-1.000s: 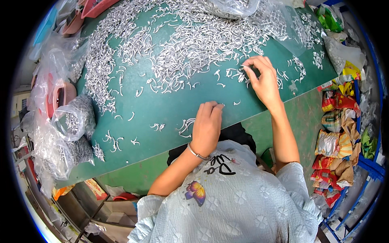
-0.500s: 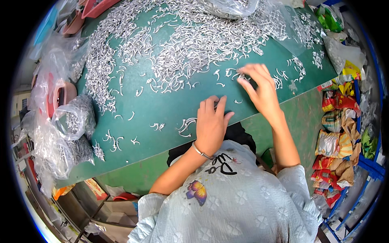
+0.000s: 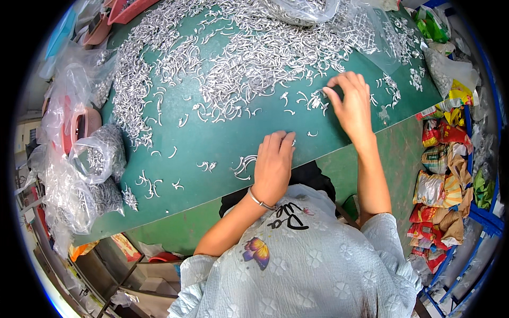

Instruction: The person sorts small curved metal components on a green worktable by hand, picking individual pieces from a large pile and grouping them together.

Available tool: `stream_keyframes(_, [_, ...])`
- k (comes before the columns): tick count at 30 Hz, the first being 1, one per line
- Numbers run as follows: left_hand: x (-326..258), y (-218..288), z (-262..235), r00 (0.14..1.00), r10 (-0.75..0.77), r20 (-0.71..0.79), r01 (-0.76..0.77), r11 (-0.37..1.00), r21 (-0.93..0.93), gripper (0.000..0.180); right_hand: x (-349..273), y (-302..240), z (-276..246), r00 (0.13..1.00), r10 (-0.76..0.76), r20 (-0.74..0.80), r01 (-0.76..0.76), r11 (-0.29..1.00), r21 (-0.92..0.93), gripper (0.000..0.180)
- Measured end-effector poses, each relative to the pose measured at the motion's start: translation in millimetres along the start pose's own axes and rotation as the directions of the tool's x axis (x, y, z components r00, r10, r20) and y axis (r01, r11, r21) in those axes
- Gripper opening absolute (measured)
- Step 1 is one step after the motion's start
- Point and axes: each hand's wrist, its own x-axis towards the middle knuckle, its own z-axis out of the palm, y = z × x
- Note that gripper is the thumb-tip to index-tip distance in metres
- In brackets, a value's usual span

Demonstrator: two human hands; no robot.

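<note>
A green table top (image 3: 212, 143) is strewn with small curved silver metal parts (image 3: 249, 53), thickest toward the far side. My left hand (image 3: 273, 167) lies palm down near the front edge with its fingers together. A little cluster of parts (image 3: 243, 164) sits just to its left and one silver piece shows at its fingertips. What is under its palm is hidden. My right hand (image 3: 351, 103) reaches farther out, thumb and fingertips pinched on a silver part at the edge of a small group (image 3: 315, 99). A thin bangle circles my left wrist.
Clear plastic bags of the same parts (image 3: 101, 153) lie at the table's left end, beside a pink container (image 3: 79, 124). Another bag (image 3: 297, 8) rests at the far edge. Colourful packets (image 3: 440, 185) are piled on the floor at the right. Boxes sit under the table.
My left hand's fingers, spread half a second ago, have closed together on the table. My right hand has shifted slightly outward and pinched down on parts.
</note>
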Motion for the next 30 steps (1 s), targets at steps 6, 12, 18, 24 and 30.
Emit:
stream_keyframes(6, [-1.2,-4.7,0.8,1.000,0.005,-0.001,-0.005,1.000,-0.007,0.028,8.4,-21.3,27.0,0.987,-0.130,0.090,0.126,0.991,0.046,0.008])
stream_keyframes(12, [-2.7,-6.3,0.0,0.999,-0.023,-0.045,0.021,0.999,-0.037,0.026,-14.2,-25.2,-6.0,0.991,-0.024,0.130,-0.045,0.863,0.502,0.004])
stream_keyframes(18, [5.5,-13.5,-2.0,0.992,-0.073,-0.105,0.073,0.997,-0.004,0.025,-45.8,-44.7,17.9,0.906,-0.414,0.089,0.340,0.837,0.429,0.012])
stream_keyframes(24, [10.1,-14.4,-0.1,0.989,-0.089,-0.120,0.097,0.994,0.058,0.024,-34.1,-36.7,7.2,0.998,-0.036,-0.048,0.035,0.999,-0.018,0.013])
stream_keyframes(30, [14.9,-18.0,-2.6,0.989,-0.089,-0.118,0.098,0.992,0.076,0.024,-35.9,-29.5,10.9,0.991,-0.105,-0.085,0.104,0.994,-0.018,0.012])
